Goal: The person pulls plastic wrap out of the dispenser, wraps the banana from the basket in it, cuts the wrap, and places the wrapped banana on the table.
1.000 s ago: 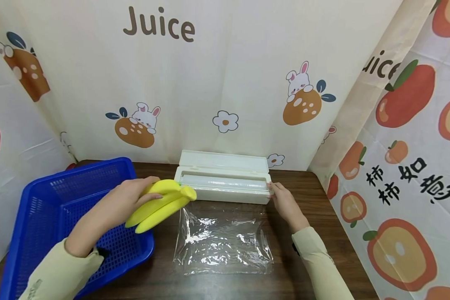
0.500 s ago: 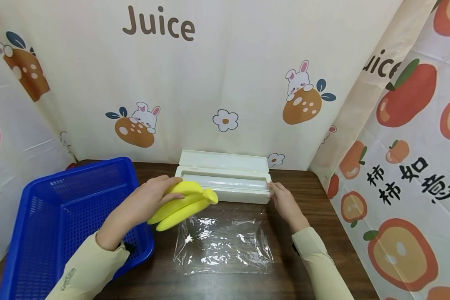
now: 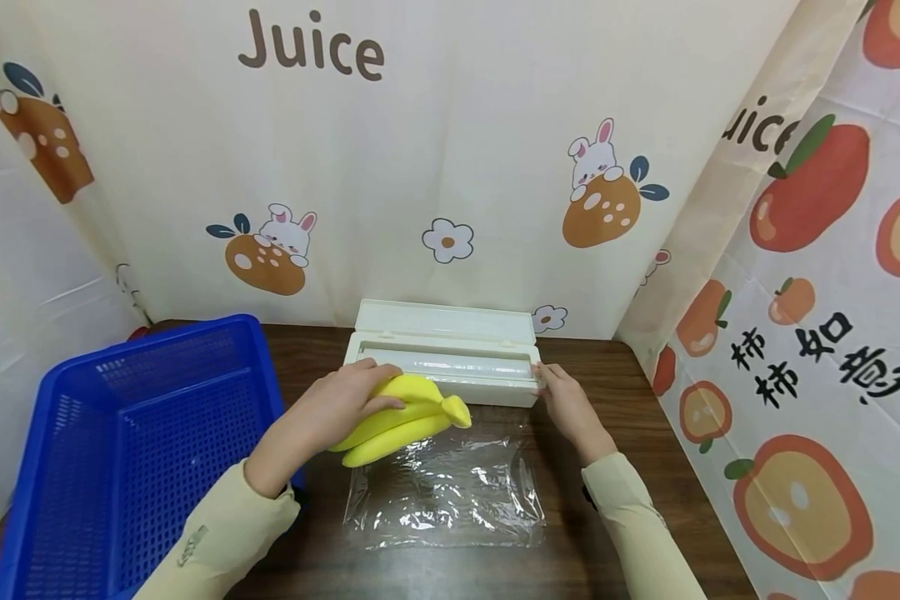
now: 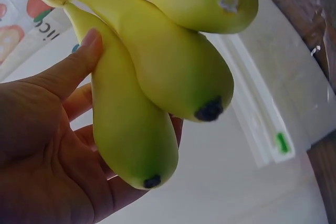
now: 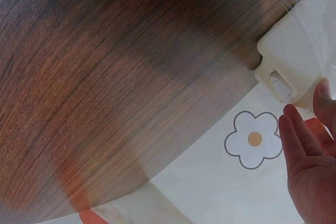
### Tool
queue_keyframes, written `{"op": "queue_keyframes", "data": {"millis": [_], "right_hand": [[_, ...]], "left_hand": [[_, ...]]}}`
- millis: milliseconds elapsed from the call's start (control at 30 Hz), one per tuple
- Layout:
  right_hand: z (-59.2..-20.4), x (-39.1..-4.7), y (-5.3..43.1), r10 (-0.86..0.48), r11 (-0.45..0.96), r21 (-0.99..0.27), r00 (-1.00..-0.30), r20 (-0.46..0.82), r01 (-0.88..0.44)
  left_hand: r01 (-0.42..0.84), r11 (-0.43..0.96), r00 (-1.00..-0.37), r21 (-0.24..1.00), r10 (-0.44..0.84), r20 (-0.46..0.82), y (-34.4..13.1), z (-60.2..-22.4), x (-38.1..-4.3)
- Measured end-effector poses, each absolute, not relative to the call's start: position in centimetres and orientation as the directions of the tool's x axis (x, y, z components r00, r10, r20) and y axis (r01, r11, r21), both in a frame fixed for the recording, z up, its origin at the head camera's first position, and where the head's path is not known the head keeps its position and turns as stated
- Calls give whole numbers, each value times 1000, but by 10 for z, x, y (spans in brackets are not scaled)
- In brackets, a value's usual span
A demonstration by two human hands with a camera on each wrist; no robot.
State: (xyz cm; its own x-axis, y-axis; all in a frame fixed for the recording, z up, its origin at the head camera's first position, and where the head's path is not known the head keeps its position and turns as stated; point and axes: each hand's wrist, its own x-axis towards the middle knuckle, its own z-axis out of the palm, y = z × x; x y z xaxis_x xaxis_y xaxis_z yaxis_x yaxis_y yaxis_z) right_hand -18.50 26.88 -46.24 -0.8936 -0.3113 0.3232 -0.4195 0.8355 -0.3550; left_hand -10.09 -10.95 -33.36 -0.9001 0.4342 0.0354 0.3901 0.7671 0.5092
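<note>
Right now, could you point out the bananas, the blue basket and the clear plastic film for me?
Bananas (image 4: 155, 66): left wrist view, on the middle banana's body.
Blue basket (image 3: 165, 467): head view, on its bare bottom.
Clear plastic film (image 3: 450, 500): head view, near the sheet's middle.

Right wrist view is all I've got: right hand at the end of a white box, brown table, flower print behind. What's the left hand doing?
Observer: The left hand is holding a bunch of yellow bananas; the left wrist view shows the thumb laid along one of them.

Operator: Copy. And the thing at my right fingertips: open or closed on top?

Observer: Open. The head view shows the lid of the white box tipped back, with a pale roll bare inside.
</note>
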Motion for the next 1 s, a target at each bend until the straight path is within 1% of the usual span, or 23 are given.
{"op": "queue_keyframes", "data": {"millis": [233,367,533,833,1000], "right_hand": [[-464,-186,269,-313,835,-347,-887,339,-427],[-465,-186,270,-308,837,-354,-894,324,-417],[-464,-186,269,-314,832,-352,-886,341,-430],[-464,-186,268,-315,830,-351,-884,346,-433],[-467,-187,269,-315,825,-346,-872,374,-446]], "left_hand": [[423,789,-891,445,452,46,-92,-345,-104],[427,792,-887,435,460,35,-83,-351,-105],[441,792,-880,421,474,29,-72,-360,-108],[433,785,-870,444,493,-21,-52,-380,-109],[414,779,-869,470,492,-50,-45,-396,-110]]}}
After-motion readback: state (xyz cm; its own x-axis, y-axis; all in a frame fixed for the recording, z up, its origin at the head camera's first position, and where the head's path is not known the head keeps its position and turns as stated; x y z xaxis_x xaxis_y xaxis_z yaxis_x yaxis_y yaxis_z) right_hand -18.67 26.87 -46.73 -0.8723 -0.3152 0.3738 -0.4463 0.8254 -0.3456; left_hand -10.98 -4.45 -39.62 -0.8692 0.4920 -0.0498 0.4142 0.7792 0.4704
